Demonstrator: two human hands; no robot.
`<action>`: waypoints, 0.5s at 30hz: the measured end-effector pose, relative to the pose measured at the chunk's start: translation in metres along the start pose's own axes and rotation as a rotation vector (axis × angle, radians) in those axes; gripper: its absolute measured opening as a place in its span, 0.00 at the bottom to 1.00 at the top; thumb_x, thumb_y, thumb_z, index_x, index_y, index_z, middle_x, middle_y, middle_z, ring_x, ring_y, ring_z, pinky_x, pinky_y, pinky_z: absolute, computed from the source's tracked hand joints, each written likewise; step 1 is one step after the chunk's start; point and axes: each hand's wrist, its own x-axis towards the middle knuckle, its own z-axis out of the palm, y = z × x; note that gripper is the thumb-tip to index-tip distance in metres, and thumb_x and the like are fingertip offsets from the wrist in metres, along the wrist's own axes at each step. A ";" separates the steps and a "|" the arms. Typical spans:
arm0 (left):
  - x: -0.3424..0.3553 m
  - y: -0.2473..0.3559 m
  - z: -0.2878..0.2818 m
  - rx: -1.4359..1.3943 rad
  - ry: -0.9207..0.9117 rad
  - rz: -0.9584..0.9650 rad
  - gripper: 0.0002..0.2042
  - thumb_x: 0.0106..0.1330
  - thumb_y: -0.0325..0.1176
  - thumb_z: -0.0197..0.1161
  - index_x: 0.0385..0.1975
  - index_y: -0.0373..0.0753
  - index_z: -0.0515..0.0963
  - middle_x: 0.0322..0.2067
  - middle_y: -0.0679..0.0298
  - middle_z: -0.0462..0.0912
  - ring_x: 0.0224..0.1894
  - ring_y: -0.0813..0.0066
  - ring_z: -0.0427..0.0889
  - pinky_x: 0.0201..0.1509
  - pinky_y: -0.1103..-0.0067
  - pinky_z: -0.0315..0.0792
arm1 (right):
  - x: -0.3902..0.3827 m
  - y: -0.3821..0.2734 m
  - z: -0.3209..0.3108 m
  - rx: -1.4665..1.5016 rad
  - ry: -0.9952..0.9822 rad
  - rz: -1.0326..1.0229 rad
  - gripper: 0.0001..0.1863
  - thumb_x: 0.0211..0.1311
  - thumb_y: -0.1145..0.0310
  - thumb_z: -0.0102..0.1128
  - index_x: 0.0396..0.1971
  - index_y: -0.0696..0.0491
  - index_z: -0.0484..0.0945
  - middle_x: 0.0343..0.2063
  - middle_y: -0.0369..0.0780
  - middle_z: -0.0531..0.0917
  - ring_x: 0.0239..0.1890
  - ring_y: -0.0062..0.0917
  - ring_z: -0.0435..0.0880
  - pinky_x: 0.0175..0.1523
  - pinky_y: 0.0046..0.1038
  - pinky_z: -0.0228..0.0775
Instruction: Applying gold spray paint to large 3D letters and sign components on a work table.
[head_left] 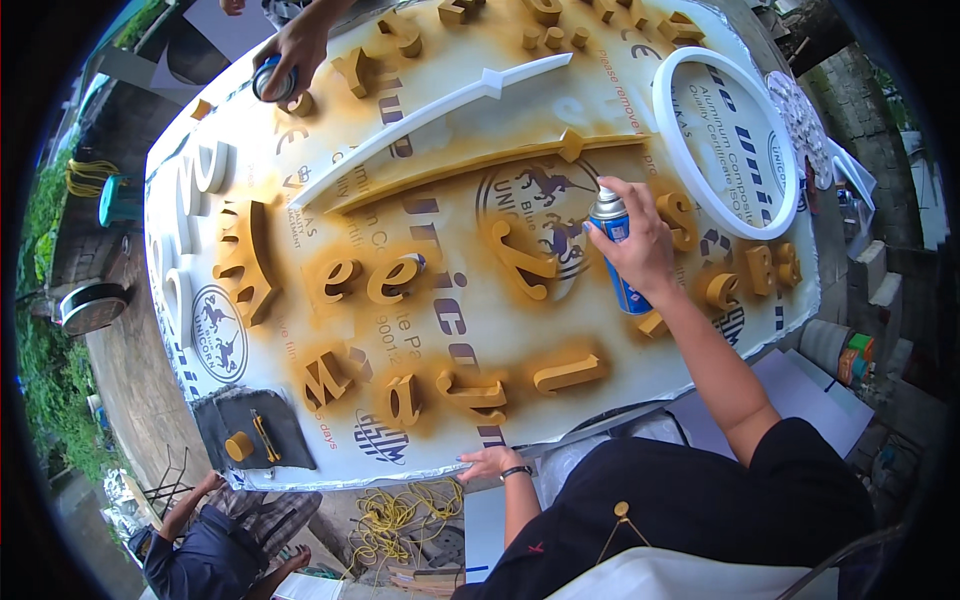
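My right hand (pixel 645 250) is closed around a blue spray can (pixel 627 292), held upright over the board with a finger at its nozzle. Just left of the can lies a gold-coloured script letter (pixel 522 262). My left hand (pixel 488 462) rests at the near edge of the printed white board (pixel 330 455), fingers apart and holding nothing. Gold letters (pixel 480 398) stand in rows, with gold overspray around them. A long curved gold strip (pixel 470 170) lies beyond the can, and a matching white strip (pixel 420 115) runs behind it.
A large white ring (pixel 662 120) lies at the far right. White letter shapes (pixel 180 205) line the left edge, near a gold crown (pixel 252 262). At the far left another person's hand (pixel 300 50) holds a spray can (pixel 272 80). Someone else (pixel 215 545) is at the near left, by yellow cable (pixel 395 525).
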 end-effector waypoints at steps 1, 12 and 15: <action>0.002 -0.002 0.000 -0.007 0.002 0.016 0.33 0.71 0.54 0.39 0.64 0.31 0.50 0.57 0.32 0.63 0.55 0.36 0.69 0.60 0.54 0.64 | -0.001 0.006 0.003 0.000 0.000 0.004 0.28 0.51 0.63 0.67 0.54 0.42 0.68 0.42 0.39 0.74 0.40 0.36 0.81 0.42 0.36 0.75; -0.014 0.019 -0.008 -0.025 -0.042 -0.022 0.31 0.72 0.53 0.38 0.64 0.33 0.50 0.57 0.32 0.63 0.55 0.35 0.70 0.58 0.53 0.66 | 0.014 0.020 0.052 -0.040 -0.005 -0.163 0.28 0.52 0.57 0.65 0.54 0.37 0.67 0.43 0.38 0.71 0.33 0.39 0.82 0.35 0.37 0.75; -0.011 0.016 -0.006 0.005 -0.036 -0.023 0.31 0.72 0.53 0.38 0.64 0.33 0.50 0.57 0.31 0.62 0.54 0.35 0.70 0.58 0.54 0.66 | 0.018 0.013 0.059 -0.053 -0.003 -0.148 0.28 0.52 0.56 0.64 0.55 0.36 0.67 0.43 0.38 0.71 0.33 0.39 0.82 0.34 0.38 0.75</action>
